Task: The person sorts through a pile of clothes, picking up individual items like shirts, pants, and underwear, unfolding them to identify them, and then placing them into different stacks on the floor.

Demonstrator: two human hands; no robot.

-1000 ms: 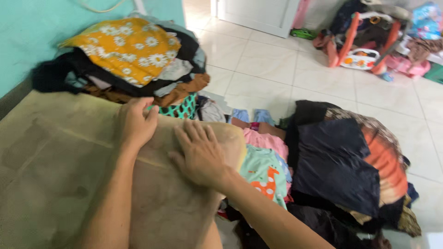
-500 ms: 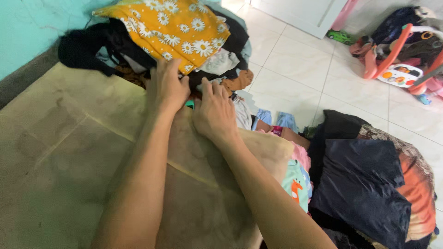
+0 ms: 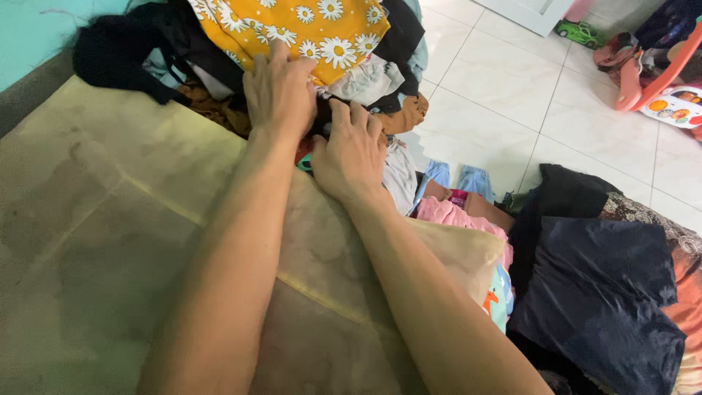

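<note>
My left hand (image 3: 279, 91) rests on the edge of a pile of clothes, its fingers on a yellow cloth with white daisies (image 3: 300, 25). Beside it, my right hand (image 3: 351, 150) presses into the dark and white garments (image 3: 369, 77) just under that cloth, fingers curled into them. Both forearms stretch across a beige padded mat (image 3: 110, 219). Whether either hand has a firm grip on a garment cannot be told.
Black clothes (image 3: 117, 47) lie at the pile's left by a teal wall. A second heap, dark blue cloth (image 3: 607, 292) over pink (image 3: 457, 216) and patterned pieces, lies to the right. White floor tiles (image 3: 512, 95) run behind, with a red plastic toy (image 3: 658, 73) and a green toy car (image 3: 581, 33).
Both hands have moved forward off the beige mat and onto the pile of clothes under the yellow daisy cloth. The view has tilted closer to that pile.
</note>
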